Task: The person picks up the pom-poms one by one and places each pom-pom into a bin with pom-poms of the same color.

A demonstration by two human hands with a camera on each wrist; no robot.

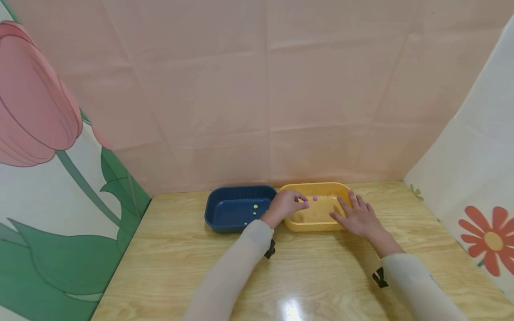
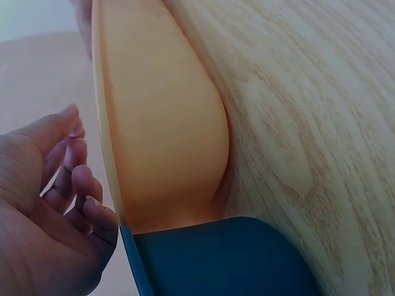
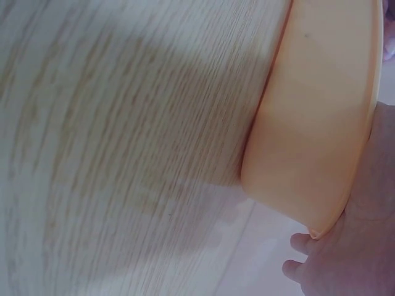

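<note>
Thumb and fingertips of my left hand (image 1: 284,205) pinch a small purple ball (image 1: 306,203) above the left part of the yellow tray (image 1: 317,226). Another purple ball (image 1: 315,198) lies inside that tray near its back wall. My right hand (image 1: 361,217) is spread over the tray's right end, fingers fairly straight and holding nothing. In the right wrist view, this hand (image 3: 352,246) lies along the tray's rim (image 3: 355,185). The left wrist view shows the left hand (image 2: 55,197) beside the rim, its fingers curled; the ball is hard to make out there.
A dark blue tray (image 1: 225,230) stands directly left of the yellow one, with several small yellow-green balls (image 1: 255,206) in it. Both trays are near the back of the wooden table (image 1: 176,267), by a pink cloth wall (image 1: 201,98). Flower-printed cloth hangs at both sides.
</note>
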